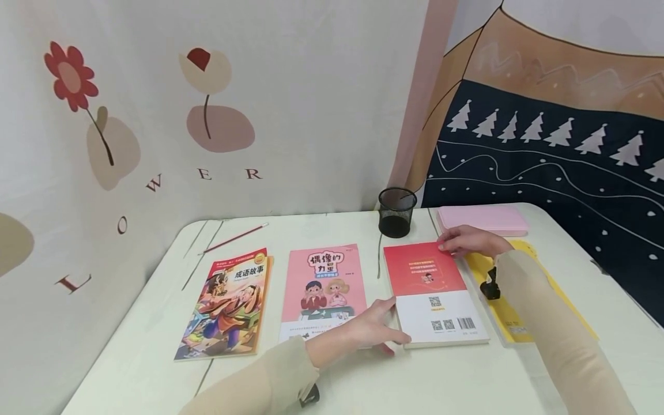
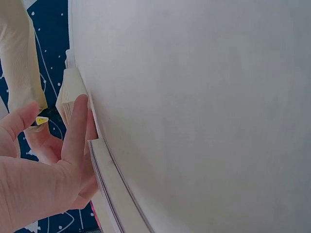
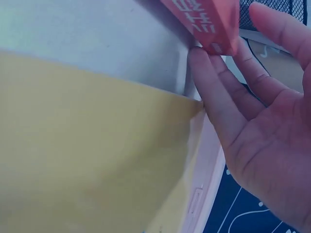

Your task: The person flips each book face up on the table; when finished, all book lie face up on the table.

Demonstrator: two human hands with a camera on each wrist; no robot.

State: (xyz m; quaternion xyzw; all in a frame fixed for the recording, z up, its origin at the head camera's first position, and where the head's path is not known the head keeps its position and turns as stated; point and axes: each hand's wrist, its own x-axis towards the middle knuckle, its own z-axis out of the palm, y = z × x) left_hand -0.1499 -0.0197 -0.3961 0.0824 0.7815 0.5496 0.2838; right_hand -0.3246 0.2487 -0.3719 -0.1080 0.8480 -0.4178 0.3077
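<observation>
Red-and-white book: lies on the counter, back cover up, barcode at its five o'clock corner, spine on its three o'clock side.

Left hand: located at the book's seven o'clock corner. Grip released; I see the fingers extended and touching that corner, with the thumb spread apart from them.

Right hand: located at the book's one o'clock corner. Grip released; the fingertips bear against the corner, fingers nearly straight, and the right wrist view shows the thumb standing clear of them.

Adjacent items, by clock position from the book:
- Nine o'clock, near: pink book, partly covered by the left forearm.
- Nine o'clock, farther: illustrated storybook.
- Ten o'clock, well apart: pencil, lying at a slant.
- Eleven o'clock, near: black mesh cup, upright.
- One o'clock: pink case.
- Three o'clock, just beside: yellow folder, partly under the right sleeve.
</observation>
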